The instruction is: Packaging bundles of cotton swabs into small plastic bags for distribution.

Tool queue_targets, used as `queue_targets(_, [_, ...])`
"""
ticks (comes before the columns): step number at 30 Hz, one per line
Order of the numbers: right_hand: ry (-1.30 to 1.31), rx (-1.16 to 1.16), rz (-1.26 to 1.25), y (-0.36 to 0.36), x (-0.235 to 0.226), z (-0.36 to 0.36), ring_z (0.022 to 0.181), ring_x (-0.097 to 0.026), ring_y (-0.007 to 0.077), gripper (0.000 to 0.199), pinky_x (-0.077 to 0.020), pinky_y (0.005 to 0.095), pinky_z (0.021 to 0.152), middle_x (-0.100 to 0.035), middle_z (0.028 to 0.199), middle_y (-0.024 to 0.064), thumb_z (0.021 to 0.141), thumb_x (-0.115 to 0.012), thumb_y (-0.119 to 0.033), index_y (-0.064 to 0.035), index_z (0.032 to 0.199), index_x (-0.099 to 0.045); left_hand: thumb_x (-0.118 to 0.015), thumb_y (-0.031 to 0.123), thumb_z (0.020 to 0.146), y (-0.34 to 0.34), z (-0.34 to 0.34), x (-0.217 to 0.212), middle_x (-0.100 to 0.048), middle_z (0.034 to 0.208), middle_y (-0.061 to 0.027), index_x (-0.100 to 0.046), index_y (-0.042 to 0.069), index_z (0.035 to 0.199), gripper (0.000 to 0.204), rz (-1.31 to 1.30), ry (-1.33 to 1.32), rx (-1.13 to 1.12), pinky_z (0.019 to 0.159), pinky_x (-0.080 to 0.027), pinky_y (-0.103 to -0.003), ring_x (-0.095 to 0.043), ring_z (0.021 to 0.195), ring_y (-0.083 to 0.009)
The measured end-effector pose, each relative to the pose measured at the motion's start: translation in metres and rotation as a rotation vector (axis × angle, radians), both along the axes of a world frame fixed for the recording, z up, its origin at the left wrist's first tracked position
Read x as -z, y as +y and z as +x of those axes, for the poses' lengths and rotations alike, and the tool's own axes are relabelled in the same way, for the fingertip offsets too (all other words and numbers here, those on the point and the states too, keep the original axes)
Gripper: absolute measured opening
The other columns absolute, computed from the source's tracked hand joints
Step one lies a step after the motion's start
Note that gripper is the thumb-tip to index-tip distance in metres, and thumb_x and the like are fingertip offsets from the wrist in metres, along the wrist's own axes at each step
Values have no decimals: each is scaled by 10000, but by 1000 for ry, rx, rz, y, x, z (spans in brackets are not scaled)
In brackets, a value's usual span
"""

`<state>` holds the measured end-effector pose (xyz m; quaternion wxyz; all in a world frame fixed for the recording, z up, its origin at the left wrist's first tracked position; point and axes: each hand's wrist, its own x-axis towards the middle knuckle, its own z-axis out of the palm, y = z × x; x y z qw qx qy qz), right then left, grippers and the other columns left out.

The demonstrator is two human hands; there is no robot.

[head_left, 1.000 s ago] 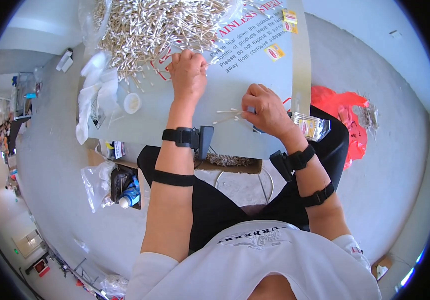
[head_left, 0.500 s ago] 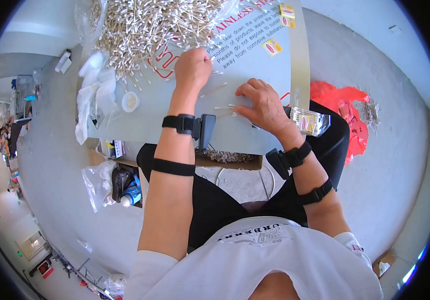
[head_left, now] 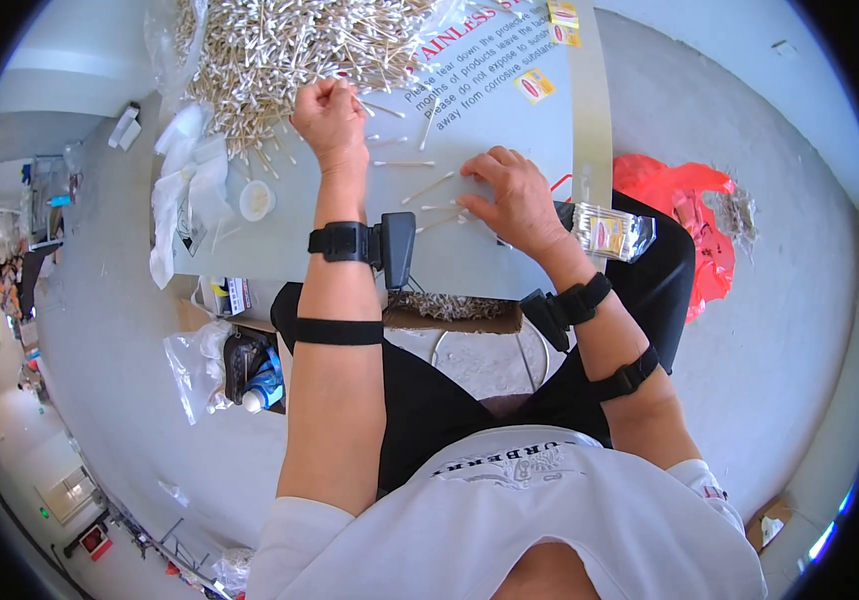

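My left hand (head_left: 332,125) is at the near edge of a big pile of wooden-stick cotton swabs (head_left: 280,60), its fingers pinched together. A loose swab (head_left: 382,108) lies right beside these fingertips; whether it or another is in the pinch is hidden. Bent but apart, the fingers of my right hand (head_left: 513,197) hover low over the table (head_left: 280,245). Close to its thumb and fingertips lie several loose swabs, one of them a slanted swab (head_left: 428,188). Another swab (head_left: 405,163) lies between the two hands.
A small white round tub (head_left: 258,201) and crumpled white wrapping (head_left: 185,180) are on the left. Yellow labels (head_left: 535,86) lie on the right. A clear packet of swabs (head_left: 612,235) is by my right wrist. Below the table edge is a cardboard box (head_left: 450,318); a red bag (head_left: 690,225) lies rightward.
My left hand has moved left and slightly away from me, to the pile's edge. Several more loose swabs now show between my hands. My right hand has shifted slightly, its fingers still apart.
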<state>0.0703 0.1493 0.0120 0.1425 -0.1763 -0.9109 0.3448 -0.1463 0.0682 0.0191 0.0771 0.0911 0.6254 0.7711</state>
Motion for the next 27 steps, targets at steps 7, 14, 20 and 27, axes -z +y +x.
queue_targets(7, [105, -90, -107, 6, -5, 17, 1104, -505, 325, 573, -443, 405, 941, -524, 1140, 124, 593, -832, -148, -40, 1104, -596, -644, -25, 821, -69, 42, -48, -595, 732, -7, -590, -18, 1015, 202, -310, -4, 585, 504, -396, -199, -498, 568, -53])
queue_targets(14, [-2, -7, -188, -1, -12, 45, 1125, -486, 337, 562, -439, 408, 951, -492, 1174, 130, 570, -839, -106, -6, 1051, -567, -652, 1, 825, -117, 125, -38, -612, 784, 3, -607, 22, 997, 179, -575, 21, 1160, 610, -453, -221, -538, 656, -71])
queue_targets(20, [16, 104, -130, -13, -14, 60, 1010, -562, 320, 433, -488, 380, 871, -517, 1105, 118, 628, -786, -33, -18, 1009, -582, -694, -17, 723, -102, 138, -14, -606, 840, -126, -590, 13, 975, 275, -822, 415, 679, 691, -500, -388, -613, 744, -305])
queue_targets(27, [159, 132, -35, -27, -5, 52, 927, -563, 288, 240, -488, 402, 799, -540, 943, 96, 650, -768, -75, -56, 855, -646, -735, -33, 668, -79, 132, -5, -522, 963, -114, -589, 36, 1016, 383, -923, 746, 436, 762, -473, -414, -544, 924, -320])
